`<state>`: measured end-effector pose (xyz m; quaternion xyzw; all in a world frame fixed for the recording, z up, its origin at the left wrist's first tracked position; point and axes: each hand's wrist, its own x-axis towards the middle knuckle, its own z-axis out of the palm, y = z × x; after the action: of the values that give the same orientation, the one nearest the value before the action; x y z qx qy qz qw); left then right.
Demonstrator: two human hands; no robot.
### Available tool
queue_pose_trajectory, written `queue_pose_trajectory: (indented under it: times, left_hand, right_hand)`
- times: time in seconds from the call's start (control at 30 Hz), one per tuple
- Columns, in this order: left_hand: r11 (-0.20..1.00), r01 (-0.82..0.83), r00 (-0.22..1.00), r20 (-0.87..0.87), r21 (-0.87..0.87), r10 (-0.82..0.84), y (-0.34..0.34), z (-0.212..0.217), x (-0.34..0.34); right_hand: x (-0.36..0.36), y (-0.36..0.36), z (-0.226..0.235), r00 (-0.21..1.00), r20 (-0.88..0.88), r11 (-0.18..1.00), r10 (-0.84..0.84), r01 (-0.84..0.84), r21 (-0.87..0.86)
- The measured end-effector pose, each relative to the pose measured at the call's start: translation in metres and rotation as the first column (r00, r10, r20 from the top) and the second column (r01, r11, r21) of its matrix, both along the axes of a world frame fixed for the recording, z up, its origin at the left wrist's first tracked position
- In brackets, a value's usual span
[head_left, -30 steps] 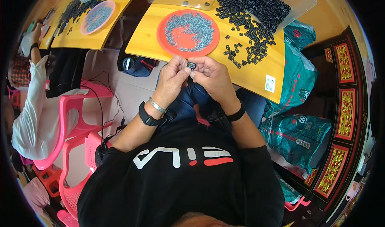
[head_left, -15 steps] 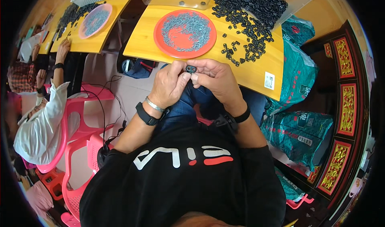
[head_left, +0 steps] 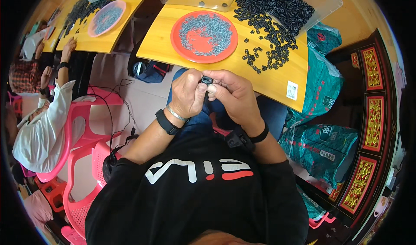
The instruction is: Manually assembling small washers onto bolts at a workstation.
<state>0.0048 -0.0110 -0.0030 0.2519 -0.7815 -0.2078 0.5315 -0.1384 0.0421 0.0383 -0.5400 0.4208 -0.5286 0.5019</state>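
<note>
A small black oval piece with two holes [head_left: 207,80] is pinched between the fingertips of both hands, just off the near edge of the table. My left hand [head_left: 187,93] grips it from the left, thumb and curled fingers closed. My right hand [head_left: 234,93] closes on its right side with thumb and forefinger. Beyond the hands, a red plate [head_left: 197,44] holds many small grey metal pins or screws [head_left: 218,32]. Loose black pieces like the held one [head_left: 262,65] lie right of the plate.
A large heap of black pieces [head_left: 281,11] spills from a clear plastic bin [head_left: 327,11] on the yellow table [head_left: 151,37]. Green sacks [head_left: 325,145] stand at the right. Pink chairs [head_left: 82,197] and another person in a white sleeve [head_left: 47,132] are at the left.
Both hands have turned slightly around the black piece, and red spots seen in its holes no longer show. The whole view has shifted a little.
</note>
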Motion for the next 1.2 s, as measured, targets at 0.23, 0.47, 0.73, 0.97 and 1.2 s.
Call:
queue_pose_trajectory:
  times: [0.23, 0.47, 0.73, 0.97, 1.2]
  left_hand:
    - [0.996, -0.015, 0.995, -0.098, 0.089, 0.024, 0.005, -0.004, -0.007]
    - [0.958, -0.023, 0.997, -0.063, 0.286, 0.043, 0.004, 0.008, -0.004]
    - [0.963, -0.038, 0.999, 0.009, 0.267, 0.037, -0.004, 0.008, 0.000]
    - [0.954, -0.046, 0.999, 0.030, 0.297, 0.039, -0.009, 0.007, 0.002]
    - [0.950, -0.043, 0.997, 0.076, 0.311, 0.020, -0.008, 0.007, 0.001]
  right_hand:
    - [0.008, 0.000, -0.010, 0.996, 0.081, 0.999, -0.046, 0.043, 0.034]
    - [-0.002, -0.023, 0.003, 1.000, 0.005, 0.983, 0.030, -0.030, 0.180]
    - [-0.067, -0.189, 0.089, 0.906, -0.244, 0.931, -0.346, 0.300, -0.207]
    - [-0.085, -0.180, 0.056, 0.805, -0.474, 0.934, -0.356, 0.288, -0.213]
    - [-0.155, -0.150, -0.018, 0.587, -0.737, 0.924, -0.336, 0.356, -0.139]
